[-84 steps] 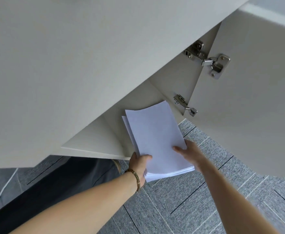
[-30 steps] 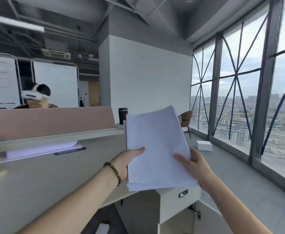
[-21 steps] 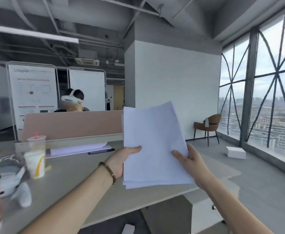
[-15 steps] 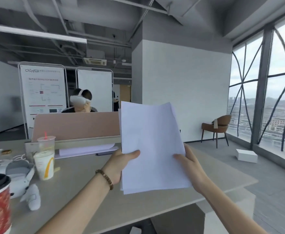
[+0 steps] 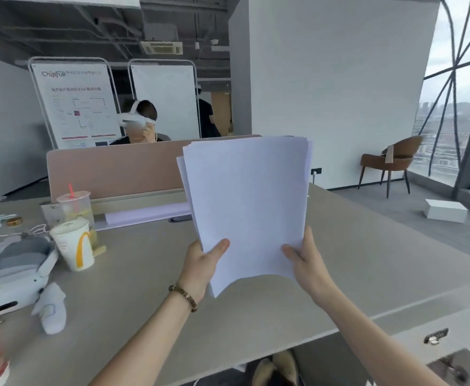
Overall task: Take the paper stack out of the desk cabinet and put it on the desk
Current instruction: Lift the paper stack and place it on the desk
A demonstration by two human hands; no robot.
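Both hands, left and right, fingers clamped on one paper stack above bench. One McDonald's cup, poster reads "Chipfull".

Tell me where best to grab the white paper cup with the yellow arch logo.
Grip the white paper cup with the yellow arch logo around its mid wall, coming from the right: it stands upright, with a clear plastic cup behind and a white headset left.

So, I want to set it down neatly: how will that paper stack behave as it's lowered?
Probably floppy: the paper stack already sags in an arch between the left hand and right hand. Its sheets look fanned at the top corners, so they may slide apart. It seems light, pinched only at its lower corners.
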